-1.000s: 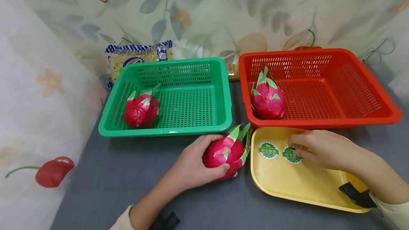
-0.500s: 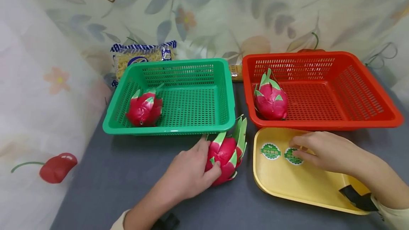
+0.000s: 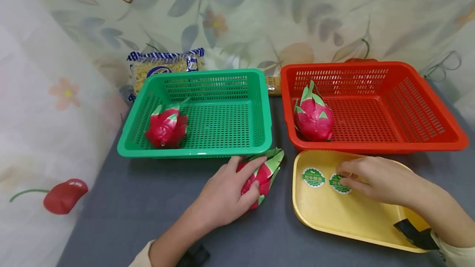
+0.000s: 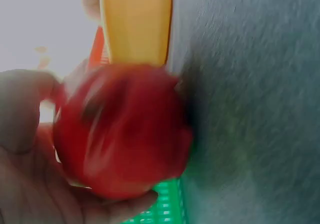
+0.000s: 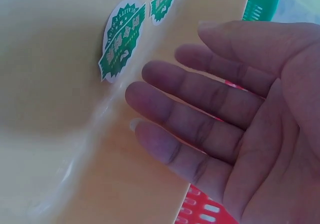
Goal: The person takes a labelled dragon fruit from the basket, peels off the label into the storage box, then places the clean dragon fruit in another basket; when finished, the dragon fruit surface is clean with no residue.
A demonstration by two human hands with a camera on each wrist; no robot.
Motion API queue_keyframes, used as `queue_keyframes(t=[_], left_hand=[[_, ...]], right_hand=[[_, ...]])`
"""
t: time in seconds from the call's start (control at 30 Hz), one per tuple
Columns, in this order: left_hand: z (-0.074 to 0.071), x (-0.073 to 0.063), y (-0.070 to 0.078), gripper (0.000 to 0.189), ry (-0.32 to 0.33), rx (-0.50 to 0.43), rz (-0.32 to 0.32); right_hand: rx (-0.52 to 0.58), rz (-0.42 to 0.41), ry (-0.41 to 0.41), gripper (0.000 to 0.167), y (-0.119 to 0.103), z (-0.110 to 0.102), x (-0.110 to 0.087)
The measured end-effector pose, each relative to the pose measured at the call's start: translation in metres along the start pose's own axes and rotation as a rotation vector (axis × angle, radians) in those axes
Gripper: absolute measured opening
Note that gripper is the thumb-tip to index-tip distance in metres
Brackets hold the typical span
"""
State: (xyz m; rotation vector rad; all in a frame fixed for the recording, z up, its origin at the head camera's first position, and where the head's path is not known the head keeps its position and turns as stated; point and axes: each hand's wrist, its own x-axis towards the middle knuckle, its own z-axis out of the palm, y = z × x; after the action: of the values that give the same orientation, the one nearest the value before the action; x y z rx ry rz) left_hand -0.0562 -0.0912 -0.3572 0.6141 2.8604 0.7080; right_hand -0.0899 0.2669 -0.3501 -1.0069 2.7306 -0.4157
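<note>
My left hand (image 3: 228,195) grips a pink dragon fruit (image 3: 262,179) with green leaf tips, low over the grey table just in front of the green basket. In the left wrist view the fruit (image 4: 122,131) is blurred, with thumb and fingers curled about its side. My right hand (image 3: 382,178) is over the yellow tray (image 3: 345,221), near two round green-and-white stickers (image 3: 313,177) on it. The right wrist view shows that hand (image 5: 215,104) with loosely bent fingers and nothing between them; one sticker (image 5: 121,41) lies off its fingertips.
A green basket (image 3: 196,152) with one dragon fruit (image 3: 167,129) stands back left. Another dragon fruit (image 3: 314,118) lies in the red basket (image 3: 375,147) behind the tray. A pasta bag (image 3: 163,67) leans behind the green basket, against a patterned cloth.
The dragon fruit has turned and shifted slightly left in my left hand, its leaf tips swinging up and then down to the right. The right hand has stayed over the tray.
</note>
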Motion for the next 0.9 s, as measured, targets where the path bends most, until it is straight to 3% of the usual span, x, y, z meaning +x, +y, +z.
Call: queue_keyframes(t=[0.17,0.37,0.5,0.77,0.9], left_hand=[[-0.005,-0.002,0.005,0.064,-0.028,0.046,0.046],[-0.015,0.010,0.007,0.084,-0.145,0.049,0.068],[-0.013,0.018,0.004,0.088,-0.218,0.017,0.111],[-0.008,0.024,0.006,0.082,-0.192,0.010,0.113],[-0.020,0.020,0.012,0.078,-0.244,-0.030,0.117]], right_hand=[[0.005,-0.010,-0.004,0.012,0.001,0.000,0.002],[0.001,0.001,-0.010,0.014,0.002,-0.001,0.002],[0.012,0.009,-0.016,0.013,0.003,-0.001,0.001],[0.010,0.017,0.002,0.019,0.002,-0.002,-0.006],[0.011,-0.071,0.056,0.024,-0.001,-0.002,-0.010]])
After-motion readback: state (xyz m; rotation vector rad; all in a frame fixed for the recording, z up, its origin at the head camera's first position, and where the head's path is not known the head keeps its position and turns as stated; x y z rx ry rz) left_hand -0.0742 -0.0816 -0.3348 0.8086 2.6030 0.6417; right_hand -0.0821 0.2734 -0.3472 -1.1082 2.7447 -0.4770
